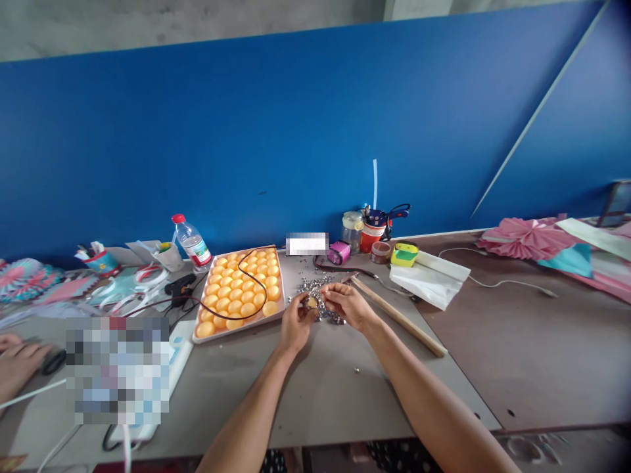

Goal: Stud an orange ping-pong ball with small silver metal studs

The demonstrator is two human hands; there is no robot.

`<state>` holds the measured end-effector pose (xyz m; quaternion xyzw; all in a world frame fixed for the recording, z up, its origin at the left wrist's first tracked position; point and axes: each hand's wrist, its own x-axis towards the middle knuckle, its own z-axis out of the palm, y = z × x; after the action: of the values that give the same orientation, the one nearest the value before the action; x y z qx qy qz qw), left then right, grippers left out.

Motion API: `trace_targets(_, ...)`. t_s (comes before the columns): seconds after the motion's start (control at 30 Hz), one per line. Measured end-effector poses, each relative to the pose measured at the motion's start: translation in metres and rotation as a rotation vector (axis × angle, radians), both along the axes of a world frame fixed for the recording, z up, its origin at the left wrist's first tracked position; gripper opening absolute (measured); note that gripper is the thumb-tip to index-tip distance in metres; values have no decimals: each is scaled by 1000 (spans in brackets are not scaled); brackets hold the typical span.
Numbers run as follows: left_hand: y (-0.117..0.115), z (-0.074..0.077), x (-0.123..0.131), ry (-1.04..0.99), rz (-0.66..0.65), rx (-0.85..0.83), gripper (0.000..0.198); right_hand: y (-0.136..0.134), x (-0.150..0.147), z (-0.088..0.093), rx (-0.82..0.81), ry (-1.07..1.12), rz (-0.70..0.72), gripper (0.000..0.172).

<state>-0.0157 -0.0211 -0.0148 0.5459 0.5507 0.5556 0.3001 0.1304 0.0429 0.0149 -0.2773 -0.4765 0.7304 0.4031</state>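
Note:
My left hand (297,323) is closed around a small yellowish round piece (312,303), partly hidden by the fingers. Close beside it, the fingertips of my right hand (349,306) are pinched together; whatever they hold is too small to make out. Both hands are just over a loose pile of small shiny silver metal pieces (315,285). To the left lies a white-rimmed tray (282,289) filled with rows of orange balls (236,293), with a dark cord across it. A wooden-handled hammer (399,315) rests right of my right hand.
Behind the pile stand a purple packet (339,252), a jar (352,230), a red cup (373,234) and a yellow-green box (404,254). A water bottle (192,244) and glue gun (180,289) are left. Another person's hand (22,364) shows at far left.

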Motion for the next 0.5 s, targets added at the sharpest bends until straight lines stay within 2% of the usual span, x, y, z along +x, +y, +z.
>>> trace_targets(0.13,-2,6,2,0,3,-25,44,-4,-2,0,17,-88,21,33)
trace_targets(0.37,-1,3,1,13,15,-35,41,-5,-6,-6,160,-217,-3,16)
trace_targets(0.5,0,3,0,82,59,-1,40,-4,-8,-12,175,-295,1,14)
